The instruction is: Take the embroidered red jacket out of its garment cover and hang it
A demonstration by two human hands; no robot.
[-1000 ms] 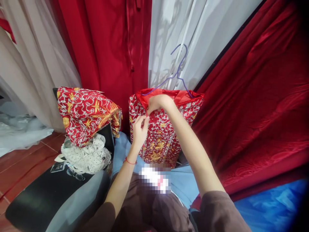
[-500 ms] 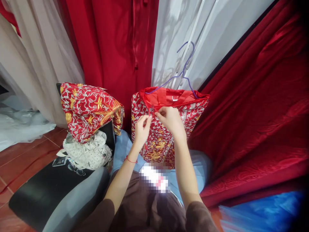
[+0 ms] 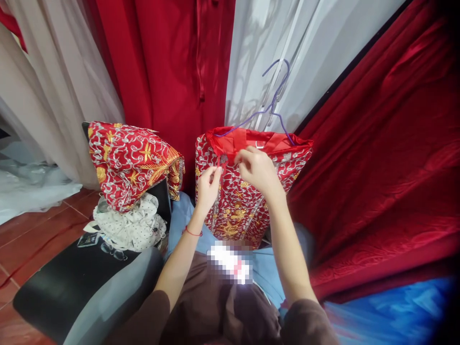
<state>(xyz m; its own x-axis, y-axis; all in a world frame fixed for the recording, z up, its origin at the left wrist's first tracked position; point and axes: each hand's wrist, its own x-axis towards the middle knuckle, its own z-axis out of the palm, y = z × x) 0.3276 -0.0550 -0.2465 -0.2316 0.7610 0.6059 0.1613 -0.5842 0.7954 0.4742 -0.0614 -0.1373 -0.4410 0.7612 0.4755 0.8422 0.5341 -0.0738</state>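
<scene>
Firstly, we record one purple wire hanger (image 3: pixel 274 99). Directly beneath it, we list one red garment (image 3: pixel 235 211), embroidered in silver and gold, plain red lining showing at its upper edge, where the hanger's arms end. Below the hanger's left arm, our left hand (image 3: pixel 208 189) pinches a thin red tie (image 3: pixel 218 161) between thumb and fingertips; a red bracelet (image 3: pixel 193 234) circles that wrist. Below the hanger's middle, our right hand (image 3: pixel 260 170) is curled before the garment's upper edge; whether it grips anything, we cannot tell. Well left of the hanger, we count a second embroidered piece (image 3: pixel 132 158) draped over a black chair (image 3: pixel 53 292), with dotted white cloth (image 3: pixel 129 223) and glasses (image 3: pixel 114 250) on the seat. Right of the hanger: one dark red drape (image 3: pixel 381 167).
</scene>
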